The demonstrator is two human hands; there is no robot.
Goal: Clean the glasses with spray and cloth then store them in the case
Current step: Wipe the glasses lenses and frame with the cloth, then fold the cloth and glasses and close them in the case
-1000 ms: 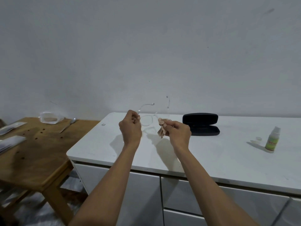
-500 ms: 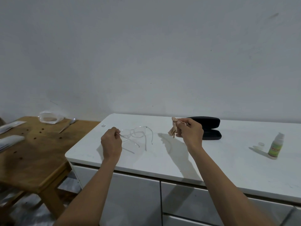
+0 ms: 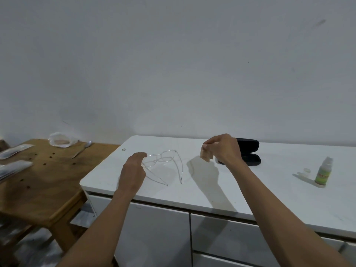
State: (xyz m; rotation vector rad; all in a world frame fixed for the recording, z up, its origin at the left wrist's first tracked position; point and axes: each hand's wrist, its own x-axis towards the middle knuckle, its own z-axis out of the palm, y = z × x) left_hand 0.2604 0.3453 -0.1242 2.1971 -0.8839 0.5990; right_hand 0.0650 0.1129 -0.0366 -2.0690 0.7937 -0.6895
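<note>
The clear-framed glasses (image 3: 161, 158) lie on the white cabinet top (image 3: 260, 191) with both temples unfolded toward me. My left hand (image 3: 133, 168) rests beside them, fingers loose, with the fingertips at the frame's left corner. Held above the surface just right of the glasses, my right hand (image 3: 223, 149) pinches a small beige cloth (image 3: 204, 156). The black glasses case (image 3: 251, 151) lies open behind that hand, partly hidden by it. At the far right stands the spray bottle (image 3: 324, 173), white with a green label.
A small clear cap (image 3: 306, 170) lies just left of the spray bottle. A wooden table (image 3: 42, 182) adjoins the cabinet on the left, carrying a plastic bag (image 3: 59, 140), a spoon (image 3: 85, 147) and flat packets (image 3: 13, 168). A grey wall runs behind.
The glasses went from held up between both hands down onto the cabinet top at the left. My left hand loosened on them. My right hand carried the cloth right, toward the case.
</note>
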